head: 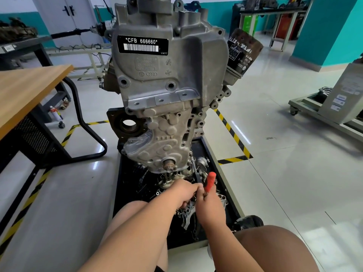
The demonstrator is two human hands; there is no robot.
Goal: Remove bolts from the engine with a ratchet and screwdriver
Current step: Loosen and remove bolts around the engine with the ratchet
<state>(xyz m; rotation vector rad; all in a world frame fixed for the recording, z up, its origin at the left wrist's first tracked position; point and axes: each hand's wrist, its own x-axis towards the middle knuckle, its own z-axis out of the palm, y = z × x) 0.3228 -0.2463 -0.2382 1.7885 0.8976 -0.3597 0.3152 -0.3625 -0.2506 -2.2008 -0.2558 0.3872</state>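
Above the right hand (209,201), the screwdriver (209,181) handle protrudes.

Upright grey engine (169,91), red-handled screwdriver (209,181)

Red-orange screwdriver handle (210,181) with black stripe in the right hand (211,201), grey silver engine (167,91) above the hands, black tray (218,173) under them, yellow-black striped floor tape (231,132) beyond, teal wall (324,32) far behind

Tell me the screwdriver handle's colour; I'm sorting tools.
Red-orange with black, on the screwdriver in the right hand, head view.
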